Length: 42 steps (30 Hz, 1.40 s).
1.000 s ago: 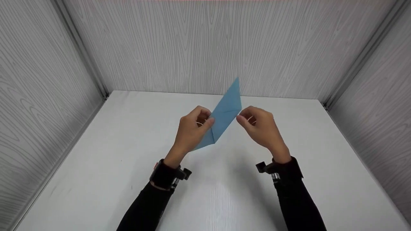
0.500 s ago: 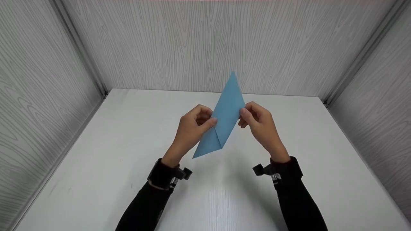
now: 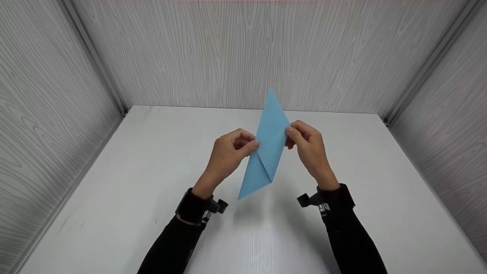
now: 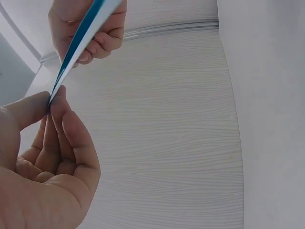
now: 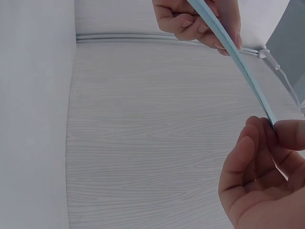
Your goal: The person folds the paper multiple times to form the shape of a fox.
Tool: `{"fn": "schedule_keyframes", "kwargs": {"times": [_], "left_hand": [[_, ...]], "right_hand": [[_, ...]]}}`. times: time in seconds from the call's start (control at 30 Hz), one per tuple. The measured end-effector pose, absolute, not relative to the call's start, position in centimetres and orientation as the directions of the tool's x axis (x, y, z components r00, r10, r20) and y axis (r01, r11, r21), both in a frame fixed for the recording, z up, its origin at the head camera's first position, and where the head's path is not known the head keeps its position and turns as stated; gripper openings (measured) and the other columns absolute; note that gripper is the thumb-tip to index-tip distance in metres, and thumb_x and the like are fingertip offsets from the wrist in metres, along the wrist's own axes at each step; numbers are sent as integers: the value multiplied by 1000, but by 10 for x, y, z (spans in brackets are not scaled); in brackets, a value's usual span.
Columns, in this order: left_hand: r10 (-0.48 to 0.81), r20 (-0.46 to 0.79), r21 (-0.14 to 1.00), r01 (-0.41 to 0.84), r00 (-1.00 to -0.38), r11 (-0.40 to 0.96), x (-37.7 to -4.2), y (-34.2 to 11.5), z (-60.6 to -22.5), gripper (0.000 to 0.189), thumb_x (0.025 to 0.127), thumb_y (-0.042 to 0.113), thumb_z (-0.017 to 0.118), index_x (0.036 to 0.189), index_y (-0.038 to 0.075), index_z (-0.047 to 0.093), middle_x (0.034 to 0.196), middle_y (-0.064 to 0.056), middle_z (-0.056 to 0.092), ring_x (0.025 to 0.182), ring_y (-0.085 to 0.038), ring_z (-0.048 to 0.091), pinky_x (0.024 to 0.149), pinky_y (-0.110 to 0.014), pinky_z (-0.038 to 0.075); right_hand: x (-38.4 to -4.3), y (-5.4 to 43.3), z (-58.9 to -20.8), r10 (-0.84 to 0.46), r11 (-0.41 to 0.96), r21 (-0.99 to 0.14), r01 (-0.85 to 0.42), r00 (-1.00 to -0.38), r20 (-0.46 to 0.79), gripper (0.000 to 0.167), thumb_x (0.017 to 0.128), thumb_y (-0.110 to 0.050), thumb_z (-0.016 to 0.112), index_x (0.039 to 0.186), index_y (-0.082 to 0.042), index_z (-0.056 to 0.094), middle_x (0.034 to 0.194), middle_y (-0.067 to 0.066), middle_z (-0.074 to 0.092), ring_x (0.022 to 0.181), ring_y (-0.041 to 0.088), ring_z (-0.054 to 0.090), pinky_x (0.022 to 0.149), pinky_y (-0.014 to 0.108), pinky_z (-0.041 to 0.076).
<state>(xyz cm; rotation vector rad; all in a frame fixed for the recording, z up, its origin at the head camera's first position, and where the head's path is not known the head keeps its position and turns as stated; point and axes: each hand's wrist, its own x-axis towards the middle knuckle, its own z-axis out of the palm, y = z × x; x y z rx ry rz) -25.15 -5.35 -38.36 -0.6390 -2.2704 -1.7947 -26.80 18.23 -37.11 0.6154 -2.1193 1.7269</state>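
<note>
A folded sheet of light blue paper (image 3: pixel 272 140), a slanted shape with pointed top and bottom corners, is held up above the table. My left hand (image 3: pixel 230 154) pinches its left edge between thumb and fingers. On the opposite edge my right hand (image 3: pixel 310 150) pinches the paper near its right corner. A diagonal fold edge runs across the lower part. The left wrist view shows the folded paper (image 4: pixel 78 45) nearly edge-on, its layers slightly apart near the top. In the right wrist view the paper (image 5: pixel 233 50) is a thin curved strip running between both hands.
A white tabletop (image 3: pixel 152 167) lies beneath the hands. Grey wood-grain panels rise at the back (image 3: pixel 243 53), the left (image 3: pixel 45 114) and the right (image 3: pixel 445 114). Black straps with small cameras (image 3: pixel 194 207) are worn on both wrists.
The right hand, at first beside the paper's right edge, now pinches it. The paper has turned more upright, and its lower corner has swung down and right. The left hand keeps its hold.
</note>
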Motion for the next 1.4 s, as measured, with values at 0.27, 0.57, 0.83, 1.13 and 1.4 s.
{"fn": "schedule_keyframes", "kwargs": {"times": [0.27,0.57,0.83,1.13,1.4], "left_hand": [[222,401,879,441,-889,179,-250,-53,-383,19,98,31,73,106,14,74,90,1,76,82,-17,71,77,-36,59],[184,419,875,449,-889,179,-250,-53,-383,19,98,31,74,105,13,74,91,1,76,82,-16,71,76,-35,59],[168,430,876,455,-887,162,-251,-53,-382,20,97,32,74,105,14,74,90,2,76,81,-16,70,77,-43,60],[146,425,880,446,-893,162,-253,-54,-383,19,98,31,74,105,14,74,90,2,76,81,-16,72,76,-34,59],[109,423,881,437,-899,183,-256,-54,-386,18,98,29,74,105,13,74,90,2,76,81,-16,72,76,-34,59]], "right_hand": [[-268,182,-371,-106,195,-801,-566,-824,556,23,105,-13,55,90,0,67,76,10,61,68,24,58,62,29,51],[-268,185,-372,-168,200,-771,-604,-797,581,23,105,-13,58,89,1,66,76,11,62,68,23,59,63,28,53],[-270,184,-373,-177,262,-719,-644,-765,620,22,106,-12,59,89,0,67,77,10,64,69,21,58,65,25,53],[-271,185,-377,-256,292,-711,-640,-768,587,23,106,-15,60,89,0,66,77,9,66,68,26,63,65,28,56],[-273,184,-381,-259,262,-808,-528,-845,468,24,105,-20,63,92,-2,69,80,11,67,71,23,64,67,29,57]]}}
